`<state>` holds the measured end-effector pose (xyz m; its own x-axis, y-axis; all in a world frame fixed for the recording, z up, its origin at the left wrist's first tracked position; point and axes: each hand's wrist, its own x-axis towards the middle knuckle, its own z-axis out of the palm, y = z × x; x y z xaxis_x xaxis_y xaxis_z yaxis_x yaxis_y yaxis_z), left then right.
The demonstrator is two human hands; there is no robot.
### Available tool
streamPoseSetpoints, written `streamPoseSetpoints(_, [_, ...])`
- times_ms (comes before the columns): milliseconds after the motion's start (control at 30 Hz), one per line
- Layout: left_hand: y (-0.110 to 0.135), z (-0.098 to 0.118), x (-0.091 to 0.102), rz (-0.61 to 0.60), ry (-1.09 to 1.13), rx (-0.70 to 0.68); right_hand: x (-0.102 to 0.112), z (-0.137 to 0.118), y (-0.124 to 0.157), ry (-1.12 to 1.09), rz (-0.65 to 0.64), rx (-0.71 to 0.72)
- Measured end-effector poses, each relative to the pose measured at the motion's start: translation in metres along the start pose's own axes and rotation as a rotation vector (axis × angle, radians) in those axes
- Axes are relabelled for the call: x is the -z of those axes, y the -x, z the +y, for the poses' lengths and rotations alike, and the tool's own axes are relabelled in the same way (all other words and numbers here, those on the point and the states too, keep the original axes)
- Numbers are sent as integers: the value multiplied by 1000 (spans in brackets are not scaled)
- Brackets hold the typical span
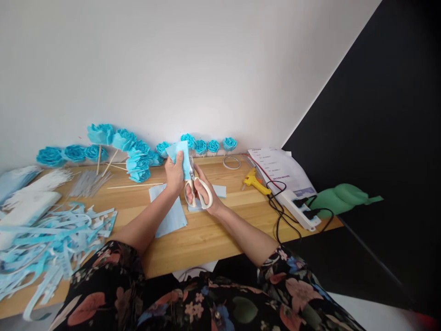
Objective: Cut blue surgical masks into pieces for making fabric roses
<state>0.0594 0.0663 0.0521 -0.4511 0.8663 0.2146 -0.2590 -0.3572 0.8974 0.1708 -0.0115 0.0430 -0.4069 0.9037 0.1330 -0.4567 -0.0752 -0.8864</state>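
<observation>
My left hand (175, 174) pinches a folded light-blue paper piece (181, 154) and holds it up above the wooden table (206, 230). My right hand (203, 191) grips white-handled scissors (196, 186), whose blades point up into the paper's right edge. Under my hands lie flat light-blue sheets (168, 214). Both forearms reach out from floral sleeves.
Blue paper roses (134, 154) on sticks line the wall. A heap of blue paper scraps (51, 243) lies at the left. At the right sit a yellow glue gun (255, 182), a tape ring (231, 162), a white power strip (298, 209) with black cables, papers and a green cloth (339, 197).
</observation>
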Motion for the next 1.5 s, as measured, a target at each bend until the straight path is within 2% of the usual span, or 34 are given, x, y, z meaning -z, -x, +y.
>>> streamPoseSetpoints(200, [3,-3,0,-47,3,47,2,-3,-2,38,-2,39])
streamPoseSetpoints(500, [6,-1,0,-1,-50,-14,5,4,-4,-20,22,55])
streamPoseSetpoints(700, [8,1,-4,8,-12,22,-2,5,-1,-61,70,95])
streamPoseSetpoints(933, [9,4,-8,2,48,36,-7,0,1,-48,107,89])
streamPoseSetpoints(1267, [1,-7,-5,-2,116,82,-8,-2,2,-26,152,81])
streamPoseSetpoints(1500, [1,-1,-4,-25,152,125,-7,-4,0,4,156,56])
